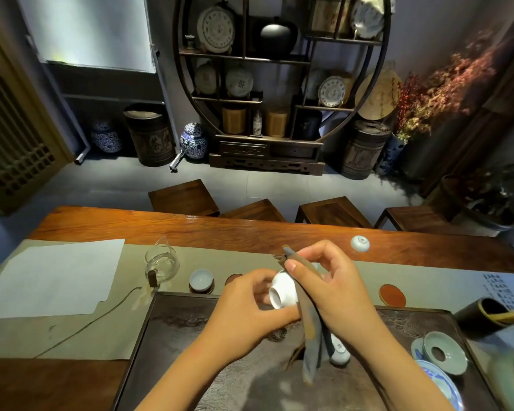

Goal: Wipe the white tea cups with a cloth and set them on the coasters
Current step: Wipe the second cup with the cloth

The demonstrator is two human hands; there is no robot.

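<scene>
The left hand [244, 301] cradles a white tea cup [282, 290] tipped on its side, foot ring toward the camera, fingers curled around its left and lower wall. The right hand [336, 287] pinches a brown cloth [307, 318] against the cup's right side — thumb pressed on the cloth near the rim, fingers folded behind it — and the cloth's loose tail hangs down below the grip. All this is held above the dark tea tray [166, 336].

Left of the grip, a second white cup [201, 280] sits upright on a coaster, with a bare red coaster [234, 278] just beside it, partly hidden by the left hand. Right of the grip lies another red coaster [392, 295], uncovered. Beyond the right hand, an upturned cup [360, 243] rests on the wooden table [190, 229]. Under the hanging cloth, a further small cup [340, 350] sits on the tray — its position is partly hidden.
</scene>
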